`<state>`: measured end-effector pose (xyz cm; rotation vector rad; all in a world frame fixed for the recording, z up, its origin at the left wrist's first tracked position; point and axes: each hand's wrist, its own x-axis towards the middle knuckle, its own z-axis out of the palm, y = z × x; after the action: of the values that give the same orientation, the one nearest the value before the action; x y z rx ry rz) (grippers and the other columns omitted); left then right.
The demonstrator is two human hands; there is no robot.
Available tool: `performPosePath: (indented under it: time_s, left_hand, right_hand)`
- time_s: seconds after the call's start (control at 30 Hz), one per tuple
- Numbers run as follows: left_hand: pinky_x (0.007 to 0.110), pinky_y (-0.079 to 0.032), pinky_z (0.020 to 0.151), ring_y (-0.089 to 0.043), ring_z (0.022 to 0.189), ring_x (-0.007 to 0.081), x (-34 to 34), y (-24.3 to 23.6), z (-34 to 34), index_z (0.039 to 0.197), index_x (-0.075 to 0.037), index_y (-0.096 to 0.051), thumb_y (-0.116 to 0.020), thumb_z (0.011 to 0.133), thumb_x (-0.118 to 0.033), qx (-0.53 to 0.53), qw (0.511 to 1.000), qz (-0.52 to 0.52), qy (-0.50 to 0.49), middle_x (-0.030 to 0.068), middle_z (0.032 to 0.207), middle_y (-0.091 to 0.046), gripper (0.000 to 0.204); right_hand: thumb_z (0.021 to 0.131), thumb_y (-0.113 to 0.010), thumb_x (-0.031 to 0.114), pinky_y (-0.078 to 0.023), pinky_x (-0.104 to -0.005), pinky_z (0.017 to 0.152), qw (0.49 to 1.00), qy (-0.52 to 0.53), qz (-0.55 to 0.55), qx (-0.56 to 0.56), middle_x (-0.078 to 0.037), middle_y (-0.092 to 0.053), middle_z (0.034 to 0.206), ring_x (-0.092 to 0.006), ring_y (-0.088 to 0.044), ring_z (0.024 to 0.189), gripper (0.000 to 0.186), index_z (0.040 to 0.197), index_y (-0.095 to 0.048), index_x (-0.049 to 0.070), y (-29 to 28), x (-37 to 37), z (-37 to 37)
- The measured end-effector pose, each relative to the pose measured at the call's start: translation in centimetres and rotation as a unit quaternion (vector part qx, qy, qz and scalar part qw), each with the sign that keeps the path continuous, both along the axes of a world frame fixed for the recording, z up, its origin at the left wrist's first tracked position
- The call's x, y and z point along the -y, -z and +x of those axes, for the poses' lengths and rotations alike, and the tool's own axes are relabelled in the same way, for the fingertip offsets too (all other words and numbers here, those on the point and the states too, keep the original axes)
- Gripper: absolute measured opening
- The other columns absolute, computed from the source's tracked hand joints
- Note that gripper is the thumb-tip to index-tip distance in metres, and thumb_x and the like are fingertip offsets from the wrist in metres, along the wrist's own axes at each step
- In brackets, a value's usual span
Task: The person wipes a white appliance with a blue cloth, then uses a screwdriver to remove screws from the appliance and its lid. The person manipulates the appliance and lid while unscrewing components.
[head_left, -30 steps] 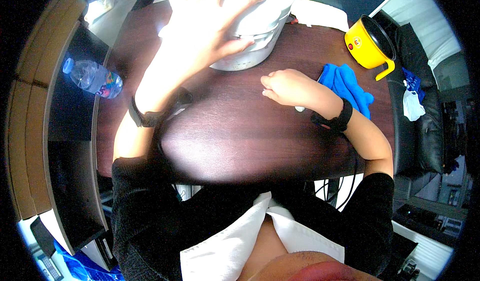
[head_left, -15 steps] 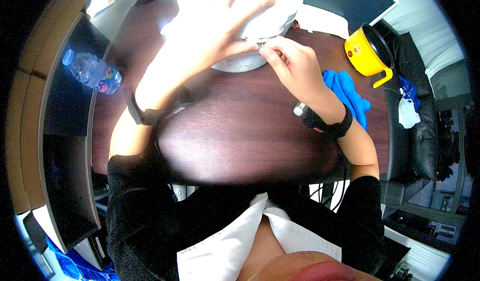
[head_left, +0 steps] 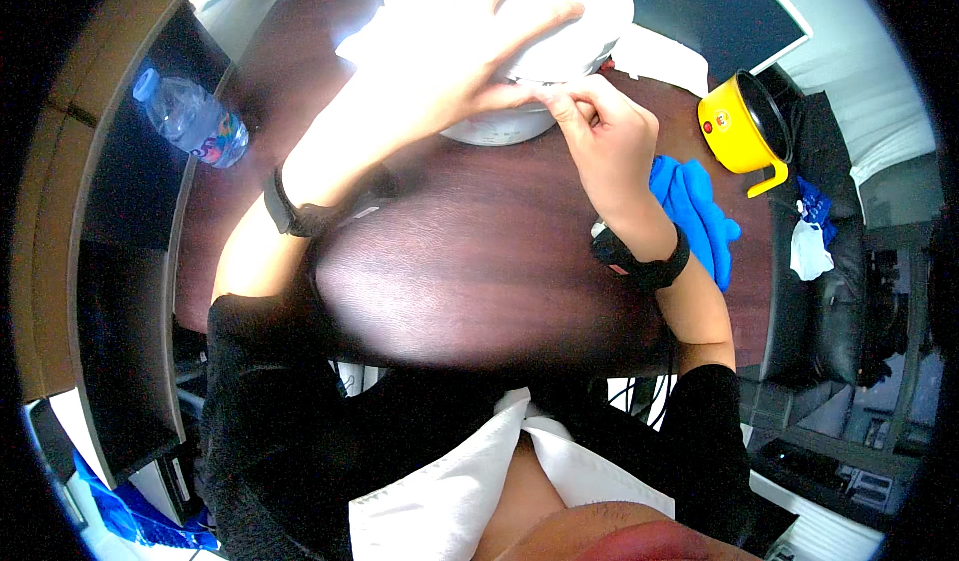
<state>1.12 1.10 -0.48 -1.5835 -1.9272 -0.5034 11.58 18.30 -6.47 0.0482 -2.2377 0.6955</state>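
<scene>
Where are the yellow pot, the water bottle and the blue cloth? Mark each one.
yellow pot (head_left: 737, 126): head view, on its yellow side wall.
water bottle (head_left: 190, 121): head view, on its clear body.
blue cloth (head_left: 694, 211): head view, on the middle of the fabric.

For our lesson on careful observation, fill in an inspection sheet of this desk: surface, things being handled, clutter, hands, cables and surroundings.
Surface: dark brown wooden desk, glossy, with glare near its front edge.
Things being handled: large white rounded appliance at the far side of the desk, overexposed; its kind cannot be told.
Clutter: blue cloth beside the right wrist; yellow pot with a handle at the right edge; plastic water bottle lying on the dark side unit to the left.
Hands: left hand spread over the appliance; right hand pinching at its lower rim. Black bands on both wrists.
Cables: cables hang below the desk's front edge.
Surroundings: black chair at right.
</scene>
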Motion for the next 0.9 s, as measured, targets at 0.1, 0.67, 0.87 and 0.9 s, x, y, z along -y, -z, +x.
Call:
performPosePath:
  time_s: [0.1, 0.67, 0.87, 0.9]
  left_hand:
    - [0.053, -0.034, 0.098, -0.044, 0.113, 0.0379, 0.1, 0.0, -0.1, 0.136, -0.009, -0.048, -0.074, 0.075, -0.033, 0.019, 1.0, 0.006, 0.012, 0.0202, 0.116, -0.046, 0.07]
    - [0.052, -0.035, 0.097, -0.045, 0.11, 0.038, -0.1, 0.4, -0.6, 0.136, -0.011, -0.049, -0.072, 0.076, -0.034, 0.023, 0.999, 0.026, 0.036, 0.0188, 0.113, -0.048, 0.068]
    - [0.054, -0.033, 0.1, -0.046, 0.113, 0.0381, -0.7, 0.8, -0.8, 0.137, -0.012, -0.049, -0.071, 0.077, -0.04, -0.023, 0.999, 0.033, 0.026, 0.0196, 0.118, -0.048, 0.07]
    - [0.054, -0.032, 0.1, -0.046, 0.114, 0.0381, -0.6, 0.4, -0.7, 0.137, -0.012, -0.05, -0.071, 0.077, -0.04, -0.019, 1.0, 0.009, 0.006, 0.0196, 0.119, -0.048, 0.07]
  right_hand:
    - [0.082, -0.077, 0.022, -0.046, -0.0287, 0.049, 1.0, -0.008, -0.029, -0.007, -0.009, -0.065, 0.066, -0.0173, -0.063, 0.054, 0.018, 0.084, -0.07, 0.006, 0.4, 0.0, -0.1]
    - [0.085, -0.074, 0.024, -0.047, -0.0322, 0.05, 1.0, 0.019, 0.009, 0.004, -0.008, -0.063, 0.064, -0.0221, -0.063, 0.054, 0.017, 0.086, -0.066, 0.01, 0.3, 0.6, 0.5]
    - [0.084, -0.075, 0.024, -0.046, -0.0314, 0.049, 0.997, 0.011, -0.074, 0.027, -0.009, -0.061, 0.06, -0.02, -0.062, 0.051, 0.018, 0.085, -0.068, 0.007, 0.1, 1.0, 0.6]
    - [0.084, -0.075, 0.024, -0.046, -0.0313, 0.048, 0.996, 0.016, -0.081, 0.027, -0.009, -0.061, 0.059, -0.0195, -0.062, 0.05, 0.018, 0.085, -0.068, 0.007, 0.1, 1.0, 0.4]
